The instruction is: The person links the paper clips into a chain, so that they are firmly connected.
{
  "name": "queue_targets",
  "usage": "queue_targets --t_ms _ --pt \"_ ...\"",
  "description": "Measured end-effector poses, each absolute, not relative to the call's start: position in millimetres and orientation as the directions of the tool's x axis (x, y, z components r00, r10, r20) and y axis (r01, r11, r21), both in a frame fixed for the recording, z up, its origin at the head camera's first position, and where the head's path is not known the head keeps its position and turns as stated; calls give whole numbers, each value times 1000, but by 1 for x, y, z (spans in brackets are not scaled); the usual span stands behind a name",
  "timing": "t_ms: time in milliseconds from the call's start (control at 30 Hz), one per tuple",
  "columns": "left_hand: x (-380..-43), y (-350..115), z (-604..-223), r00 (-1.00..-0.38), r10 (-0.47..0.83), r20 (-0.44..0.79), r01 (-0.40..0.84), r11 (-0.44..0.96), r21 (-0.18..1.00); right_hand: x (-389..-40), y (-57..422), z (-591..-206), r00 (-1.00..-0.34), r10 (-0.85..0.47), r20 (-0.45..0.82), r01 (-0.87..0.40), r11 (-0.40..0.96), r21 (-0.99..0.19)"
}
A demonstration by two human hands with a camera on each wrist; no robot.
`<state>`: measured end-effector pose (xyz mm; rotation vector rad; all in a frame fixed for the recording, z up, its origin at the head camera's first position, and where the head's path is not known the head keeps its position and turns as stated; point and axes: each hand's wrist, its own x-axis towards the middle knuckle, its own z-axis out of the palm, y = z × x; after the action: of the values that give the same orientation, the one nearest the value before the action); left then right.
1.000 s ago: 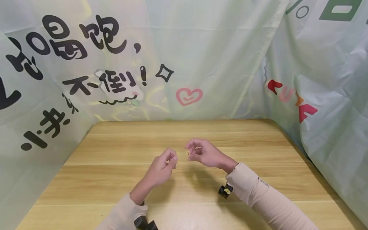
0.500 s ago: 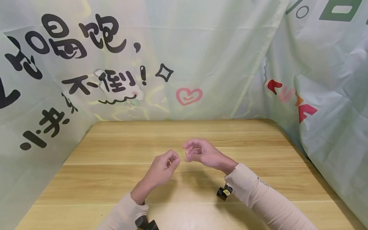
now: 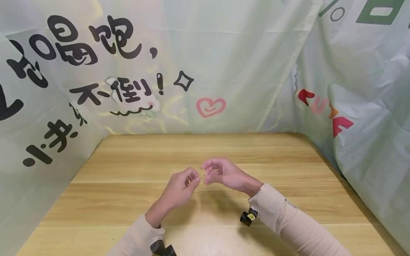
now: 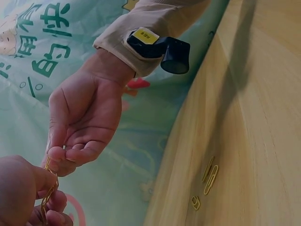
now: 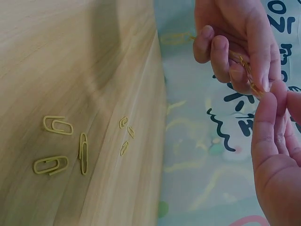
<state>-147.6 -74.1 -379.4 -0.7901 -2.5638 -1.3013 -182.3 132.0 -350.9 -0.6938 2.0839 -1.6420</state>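
Just above the table, my left hand holds a short chain of gold paper clips, which runs between its thumb and curled fingers. My right hand pinches a paper clip at its fingertips, right beside the left fingertips. In the right wrist view the end of the chain meets the fingertips of both hands. Whether the right hand's clip is hooked into the chain cannot be made out. Several loose gold paper clips lie on the table below the hands.
The wood-grain table spans the lower view. Printed cloth curtains enclose its back and both sides. Black wrist cameras are strapped below the beige sleeves.
My right hand has moved left and slightly down, bringing its paper clip up to the left fingertips. The left hand has shifted slightly right. The gap between the hands has narrowed.
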Motion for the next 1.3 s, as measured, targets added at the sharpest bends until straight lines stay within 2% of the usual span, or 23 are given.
queue_targets --t_ms 400,567,800,967,1167,1300 --pt "-148 -75 -380 -852 359 381 519 488 702 -182 135 -348 -750 -661 -12 -119 154 -981" --pt "-149 -76 -381 -847 362 389 528 485 697 -184 139 -345 -729 -683 -38 -132 195 -972" --pt "-148 -76 -383 -834 396 384 543 465 699 -185 141 -341 -767 -642 13 -254 284 -925" --pt "-148 -75 -383 -825 415 383 552 449 703 -181 137 -336 -806 -587 75 -292 285 -913" --pt "-146 -72 -383 -823 443 356 546 443 711 -179 133 -332 -803 -574 161 -370 268 -890" --pt "-147 -71 -384 -823 448 349 544 449 708 -177 132 -329 -796 -584 158 -371 265 -890"
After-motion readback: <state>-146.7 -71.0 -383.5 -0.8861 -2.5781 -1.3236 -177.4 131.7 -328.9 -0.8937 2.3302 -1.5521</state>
